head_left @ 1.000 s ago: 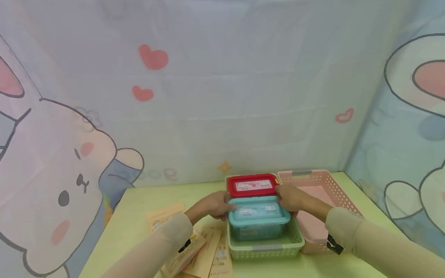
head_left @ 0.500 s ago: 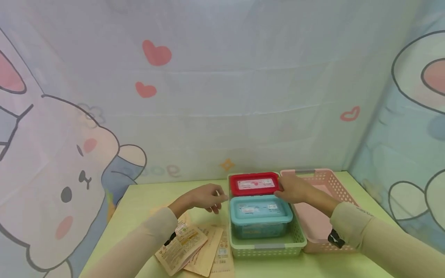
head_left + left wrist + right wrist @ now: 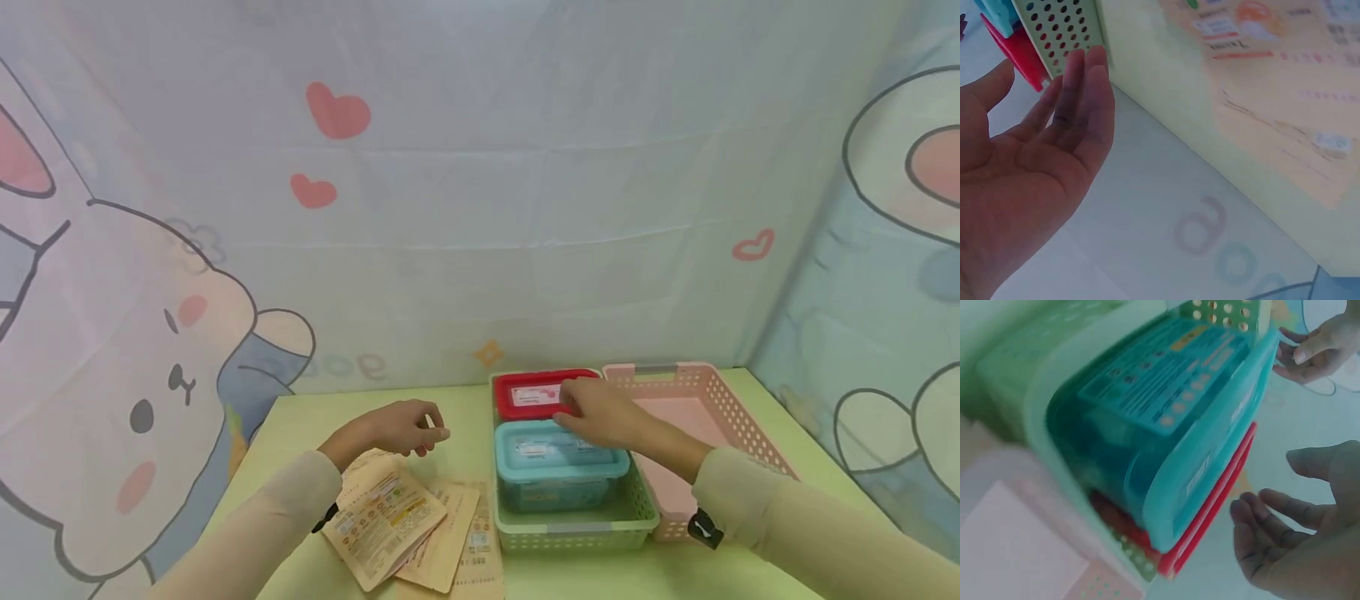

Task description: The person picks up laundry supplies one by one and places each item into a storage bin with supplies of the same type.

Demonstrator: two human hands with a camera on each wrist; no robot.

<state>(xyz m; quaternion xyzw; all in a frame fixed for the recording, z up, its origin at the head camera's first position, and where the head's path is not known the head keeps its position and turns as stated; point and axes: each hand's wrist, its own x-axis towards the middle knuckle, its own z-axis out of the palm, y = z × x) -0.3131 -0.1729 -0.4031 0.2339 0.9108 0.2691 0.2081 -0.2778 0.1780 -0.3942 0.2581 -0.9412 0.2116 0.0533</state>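
A green basket point(image 3: 577, 540) holds two lidded boxes: a red-lidded one point(image 3: 525, 404) at the back and a teal one point(image 3: 555, 467) in front. Over the lids hovers my right hand point(image 3: 603, 412), fingers loosely bent and holding nothing; the right wrist view shows a gap between it and the boxes. My left hand point(image 3: 397, 427) is in the air left of the basket, above several flat tan packets point(image 3: 390, 521) with printed labels. Its palm and relaxed fingers point(image 3: 1072, 119) show bare in the left wrist view.
A pink basket point(image 3: 678, 408) with perforated walls stands right against the green one. The light green table point(image 3: 315, 417) ends at a cloth backdrop point(image 3: 525, 208) printed with hearts and rabbits.
Both hands have let go of the teal box, which sits in the green basket. The left hand has drawn away to the left; the right has shifted left over the lids.
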